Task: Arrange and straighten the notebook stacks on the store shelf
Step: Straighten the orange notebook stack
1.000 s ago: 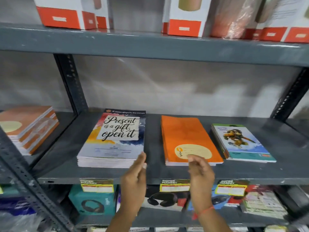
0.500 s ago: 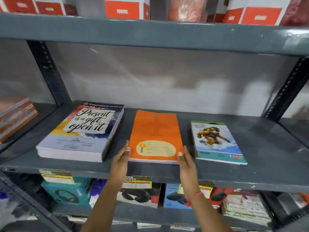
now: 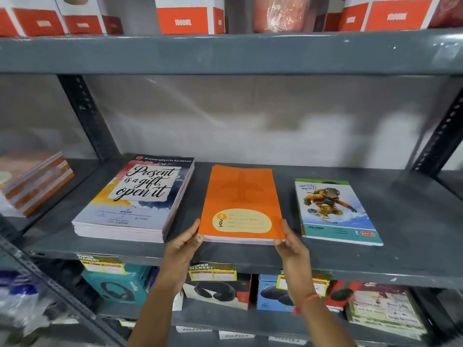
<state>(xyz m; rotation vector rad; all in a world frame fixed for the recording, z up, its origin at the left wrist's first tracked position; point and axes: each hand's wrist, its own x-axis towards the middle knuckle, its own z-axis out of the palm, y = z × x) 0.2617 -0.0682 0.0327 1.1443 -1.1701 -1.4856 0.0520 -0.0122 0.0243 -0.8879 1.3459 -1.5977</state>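
Three notebook stacks lie on the grey middle shelf [image 3: 413, 256]. The orange stack [image 3: 240, 194] sits in the centre. My left hand [image 3: 184, 242] grips its near left corner and my right hand [image 3: 290, 242] grips its near right corner, thumbs on the cover. To its left is a thicker stack with "Present is a gift, open it" on the cover [image 3: 135, 199], turned slightly askew. At the right lies a thin green and blue stack with a cartoon figure [image 3: 333, 211], also a little angled.
Another orange and white notebook stack [image 3: 32, 181] sits in the bay to the left, past a dark upright post [image 3: 85, 113]. Red and white boxes [image 3: 190, 18] line the shelf above. Boxed headphones [image 3: 117, 289] and price tags fill the shelf below.
Both hands rose from below the shelf edge and closed on the near corners of the orange stack. The view shifted to the right, which centres the orange stack.
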